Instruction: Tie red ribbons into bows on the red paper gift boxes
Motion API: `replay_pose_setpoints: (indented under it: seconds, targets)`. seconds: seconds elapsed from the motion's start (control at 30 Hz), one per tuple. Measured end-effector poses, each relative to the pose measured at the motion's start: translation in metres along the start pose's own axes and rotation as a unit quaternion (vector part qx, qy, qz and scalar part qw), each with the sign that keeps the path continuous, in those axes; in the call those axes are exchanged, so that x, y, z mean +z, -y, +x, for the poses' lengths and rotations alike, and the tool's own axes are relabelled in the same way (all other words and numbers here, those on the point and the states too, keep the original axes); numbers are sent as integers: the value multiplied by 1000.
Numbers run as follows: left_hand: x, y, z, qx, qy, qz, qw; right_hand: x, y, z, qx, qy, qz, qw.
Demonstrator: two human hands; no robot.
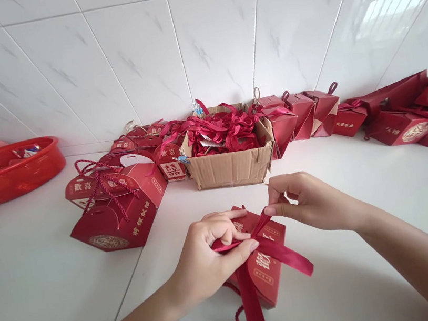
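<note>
In front of me a small red gift box [262,276] with pale printed characters lies on the white counter. A dark red satin ribbon [287,256] is gathered on top of it, one tail pointing right and another hanging over the front edge. My left hand [214,250] pinches the ribbon at its crossing, resting over the box. Between thumb and forefinger, my right hand [299,201] grips a ribbon end drawn up to the upper right. A twisted red cord handle [241,319] pokes out from the box's lower left side.
A cardboard box [231,167] full of red ribbons stands behind the gift box. Red gift boxes [126,215] are at left, and more folded red boxes [282,121] line the tiled wall at right. A red plastic basin [21,177] sits far left.
</note>
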State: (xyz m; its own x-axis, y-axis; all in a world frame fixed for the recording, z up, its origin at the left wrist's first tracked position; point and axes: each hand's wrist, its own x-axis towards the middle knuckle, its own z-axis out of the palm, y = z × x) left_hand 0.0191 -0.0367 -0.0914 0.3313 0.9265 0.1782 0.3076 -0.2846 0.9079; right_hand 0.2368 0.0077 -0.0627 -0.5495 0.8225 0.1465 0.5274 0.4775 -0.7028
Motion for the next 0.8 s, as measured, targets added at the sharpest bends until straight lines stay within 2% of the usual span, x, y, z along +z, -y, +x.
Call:
replay_pose_setpoints:
  seconds: [0.1,0.2,0.33,0.43,0.53,0.63,0.8]
  targets:
    - [-3,-1,0,-22,7,-8,1000,-1,0,-1,-13,12,-20,1000]
    - [-10,-3,2,-36,46,-22,998,-5,2,-4,-34,36,-20,999]
    - [-20,0,6,0,69,-56,996,-6,8,-8,-57,-10,8,998]
    - [-23,2,8,24,75,-86,993,4,12,-8,-111,-40,4,993]
    - [-24,2,9,24,93,-137,986,18,15,-6,-150,-30,-22,988]
    - [-25,1,10,5,108,-192,975,29,17,-5,-173,-35,-42,983]
    - [-27,2,11,-36,121,-256,958,34,18,-6,-190,-44,-49,980]
